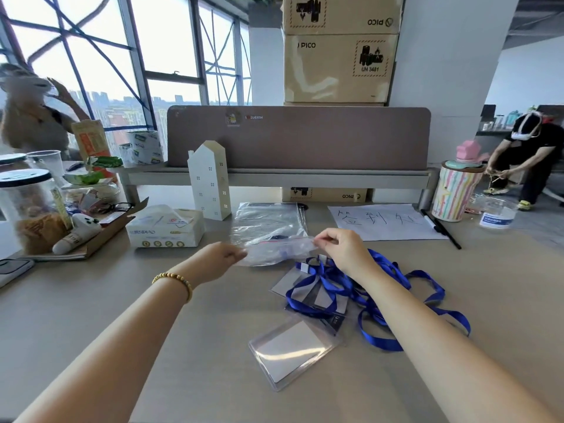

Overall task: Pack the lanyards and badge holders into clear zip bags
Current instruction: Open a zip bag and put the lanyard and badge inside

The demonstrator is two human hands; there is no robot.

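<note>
A clear zip bag (276,250) with something blue inside hangs just above the desk between my hands. My left hand (221,259) pinches its left end and my right hand (343,247) pinches its right end by the red zip strip. More empty zip bags (267,215) lie flat behind it. A tangle of blue lanyards (375,303) spreads under my right forearm, over several badge holders. One clear badge holder (291,352) lies alone nearest me.
A tissue box (166,228) and a white house-shaped model (210,180) stand at the left rear. A handwritten paper sign (384,221) and black marker (442,228) lie at the right. A striped cup (454,193), jars and clutter line the edges. A person crouches at the far right.
</note>
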